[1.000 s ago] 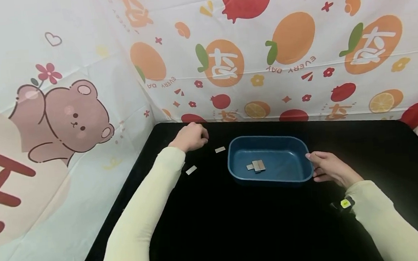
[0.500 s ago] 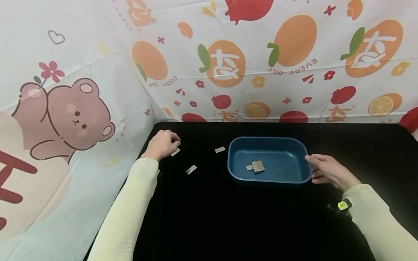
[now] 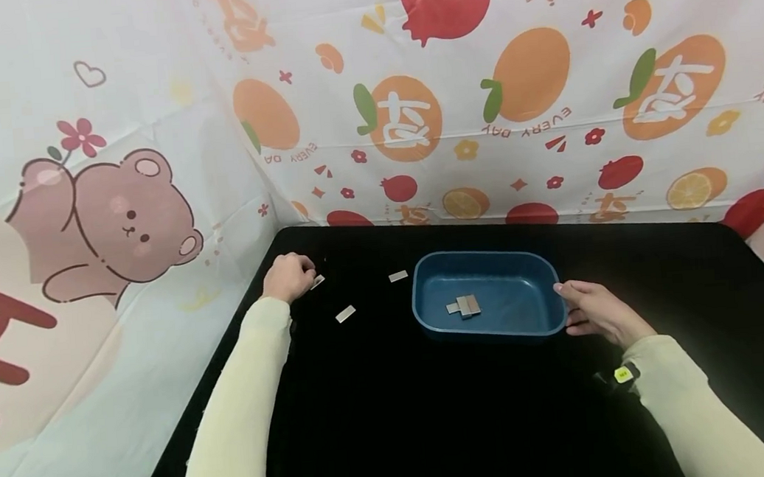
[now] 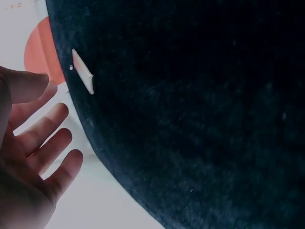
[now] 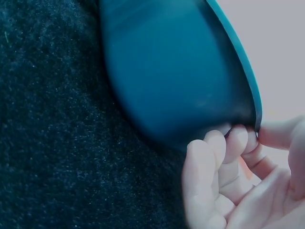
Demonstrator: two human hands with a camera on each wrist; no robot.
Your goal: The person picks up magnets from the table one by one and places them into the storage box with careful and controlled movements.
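My left hand [image 3: 288,277] hovers at the table's left edge, beside a small flat silvery rectangular piece [image 3: 318,281]. In the left wrist view that piece [image 4: 83,71] lies just apart from the loosely bent fingers, and nothing shows between them. Two similar pieces lie nearby: one silvery piece [image 3: 345,314] closer to me, another silvery piece [image 3: 398,276] farther right. My right hand [image 3: 601,312] grips the right end of a blue plastic bin [image 3: 515,332], thumb at the rim and fingers against the outside wall. Inside it, several silvery pieces [image 3: 468,305] lie bunched together.
The black table [image 3: 435,427] is covered with dark cloth-like material. A fruit-print sheet [image 3: 466,114] hangs behind its far edge, and a sheet with a bear print [image 3: 128,219] hangs along the left side.
My left hand has moved left and slightly toward me, from the far edge to beside the silvery piece. The right hand keeps its grip on the bin, which stays in place.
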